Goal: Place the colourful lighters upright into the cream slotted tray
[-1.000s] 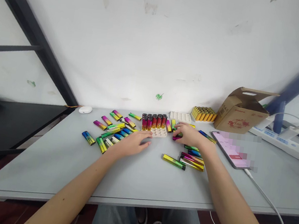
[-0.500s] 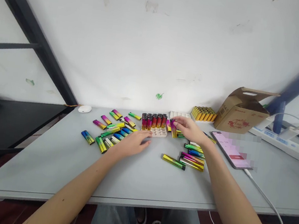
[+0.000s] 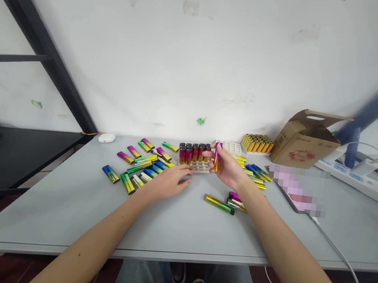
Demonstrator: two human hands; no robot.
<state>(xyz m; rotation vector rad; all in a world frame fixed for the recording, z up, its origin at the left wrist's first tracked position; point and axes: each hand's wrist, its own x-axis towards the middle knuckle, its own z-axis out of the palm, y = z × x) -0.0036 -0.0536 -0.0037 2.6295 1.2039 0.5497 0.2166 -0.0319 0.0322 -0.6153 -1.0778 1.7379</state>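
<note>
In my right hand (image 3: pixel 229 169) a shiny purple-and-gold tube (image 3: pixel 217 158) stands nearly upright, pinched between thumb and fingers. It is just right of a white tray with round holes (image 3: pixel 201 167), above the table. At the tray's front left edge rests my left hand (image 3: pixel 170 179), its fingers stretched out and the thumb apart. Several red, purple and gold tubes with black tops (image 3: pixel 194 153) stand in rows at the back and left of that tray. Part of the tray is hidden behind my hands.
Loose metallic tubes (image 3: pixel 127 183) lie scattered at left; others (image 3: pixel 219 204) lie at right. Behind are a second white tray (image 3: pixel 232 147) and a block of yellow tubes (image 3: pixel 257 144). A cardboard box (image 3: pixel 305 143), phone (image 3: pixel 293 192), power strip (image 3: pixel 354 179) and white case (image 3: pixel 107 137) surround them.
My right hand has lifted the purple-and-gold tube, turned it more upright and drawn it slightly left towards the tray. My left hand has stayed in place.
</note>
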